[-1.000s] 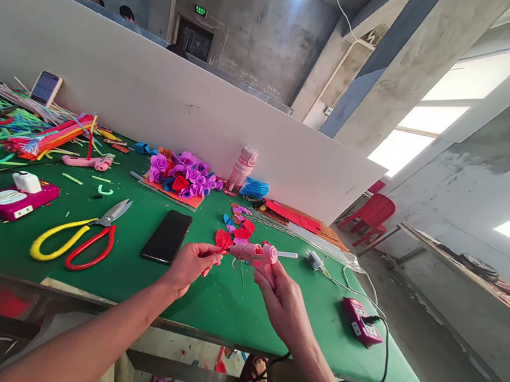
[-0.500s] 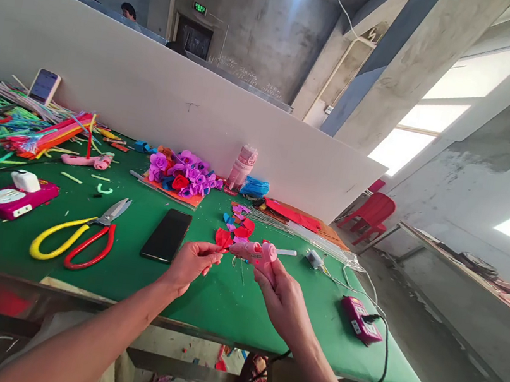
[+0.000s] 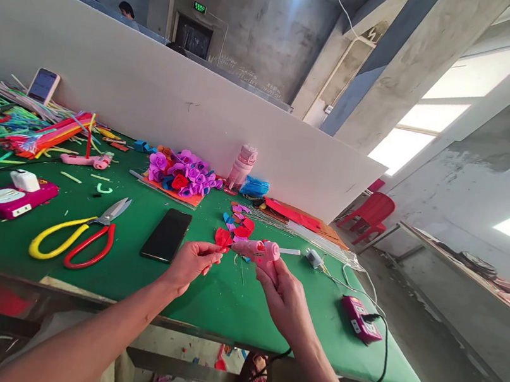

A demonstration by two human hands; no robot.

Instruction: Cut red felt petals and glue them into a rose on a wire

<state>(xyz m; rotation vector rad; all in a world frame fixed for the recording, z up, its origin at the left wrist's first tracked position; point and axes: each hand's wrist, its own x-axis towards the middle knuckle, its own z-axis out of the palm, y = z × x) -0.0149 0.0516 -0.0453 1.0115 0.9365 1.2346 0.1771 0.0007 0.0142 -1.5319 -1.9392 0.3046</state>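
Between the fingertips of my left hand is a small red petal piece, pinched at its lower edge. My right hand is wrapped round the handle of a pink hot glue gun, a white glue stick poking out of its back. The gun's nozzle points left and lies close to the red petal; whether it touches cannot be made out. Just beyond, loose red, purple and blue petal pieces lie on the green table. A black phone lies left of my left hand.
Scissors with yellow and red handles lie left, near a purple power strip. Finished purple flowers and a pink bottle stand by the white partition. Another power strip with cords sits right.
My right hand and the glue gun have shifted very slightly right, the nozzle still close to the petal. My left hand keeps its pinch on the petal.
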